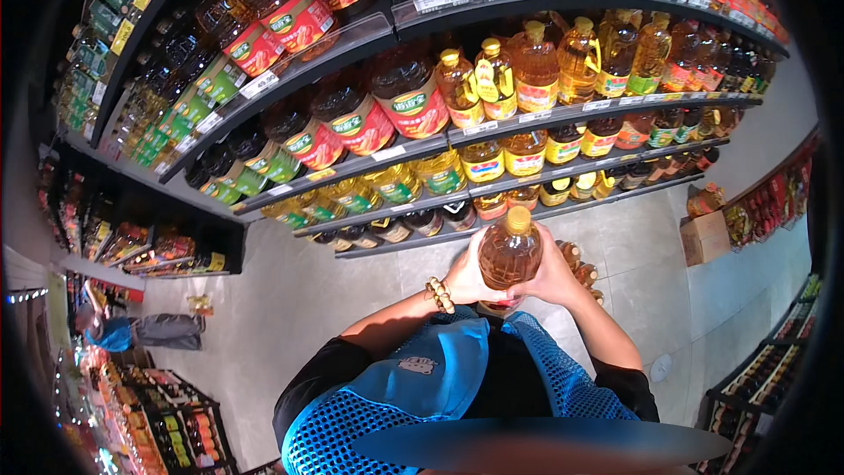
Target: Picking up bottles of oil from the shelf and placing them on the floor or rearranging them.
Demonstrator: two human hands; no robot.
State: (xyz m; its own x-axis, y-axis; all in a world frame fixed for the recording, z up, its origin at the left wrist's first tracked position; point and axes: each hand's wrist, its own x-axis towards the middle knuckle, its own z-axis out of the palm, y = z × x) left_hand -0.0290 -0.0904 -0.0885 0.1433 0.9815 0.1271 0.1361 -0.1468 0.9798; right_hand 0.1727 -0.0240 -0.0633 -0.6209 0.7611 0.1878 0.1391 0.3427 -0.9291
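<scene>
Between my two hands, close to my chest, is a large clear plastic bottle of amber cooking oil (510, 256) with a yellow cap. My left hand (469, 272), on the picture's left with a beaded bracelet (440, 295) at its wrist, grips one side of the bottle. The other side is gripped by my right hand (550, 270). Part of a red label shows below the hands. Beyond the bottle, shelves hold rows of oil bottles, among them a large bottle with a red label (412, 105) and smaller yellow-capped ones (535, 72).
Several bottles (583, 272) stand on the floor just right of my right hand. A cardboard box (705, 237) sits by the wall at right. Black shelf edges (422, 231) curve ahead of me. A person in a blue vest (112, 335) is farther off at left, near other stocked shelves (178, 435).
</scene>
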